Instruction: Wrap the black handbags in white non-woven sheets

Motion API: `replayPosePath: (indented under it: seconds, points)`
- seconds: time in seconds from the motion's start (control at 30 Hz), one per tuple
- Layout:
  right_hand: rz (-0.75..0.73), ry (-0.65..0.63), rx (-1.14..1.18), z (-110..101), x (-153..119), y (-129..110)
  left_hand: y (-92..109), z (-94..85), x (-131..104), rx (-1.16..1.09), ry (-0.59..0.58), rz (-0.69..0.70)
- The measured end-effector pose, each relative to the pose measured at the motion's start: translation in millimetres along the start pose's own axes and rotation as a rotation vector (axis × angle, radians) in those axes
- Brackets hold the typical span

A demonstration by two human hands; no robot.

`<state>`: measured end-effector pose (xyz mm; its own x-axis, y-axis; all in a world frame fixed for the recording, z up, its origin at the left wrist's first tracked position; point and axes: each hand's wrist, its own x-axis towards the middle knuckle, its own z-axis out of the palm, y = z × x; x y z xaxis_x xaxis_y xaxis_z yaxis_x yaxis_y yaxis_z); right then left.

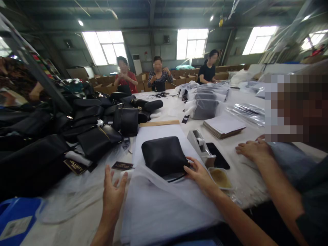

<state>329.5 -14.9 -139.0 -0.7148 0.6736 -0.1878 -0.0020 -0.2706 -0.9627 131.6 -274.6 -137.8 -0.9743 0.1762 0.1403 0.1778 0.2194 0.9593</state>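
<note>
A black handbag (165, 155) lies on a stack of white tissue paper (143, 218) in front of me. My right hand (198, 172) has its fingers closed on the bag's lower right corner, by the strap end. Left of the bag, my left hand (114, 191) is raised with fingers apart and nothing in it. Just beyond its fingertips is a black hang tag (122, 166) with gold lettering. A loose, sheer sheet covers part of the stack below the bag.
Many black bags (94, 143) are heaped at left, above a blue bin (19, 218). Right of the stack are a tape dispenser (201, 147), a dark flat device (217, 156), a small tray (220, 178) and a pile of cards (224, 125). A co-worker's arm (269, 171) reaches in at right.
</note>
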Motion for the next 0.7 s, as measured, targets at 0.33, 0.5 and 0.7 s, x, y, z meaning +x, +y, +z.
replayPosePath:
  seconds: [0.33,0.5,0.7]
  points:
    - [0.149,-0.086,0.056,5,3,-12,53,23.9,3,0.534,-0.518,0.816]
    - [0.142,-0.084,0.065,7,9,-18,65,33.7,13,0.441,-0.487,0.522]
    - [0.108,-0.068,0.098,8,10,-20,41,-23.0,-28,0.286,-0.687,0.523]
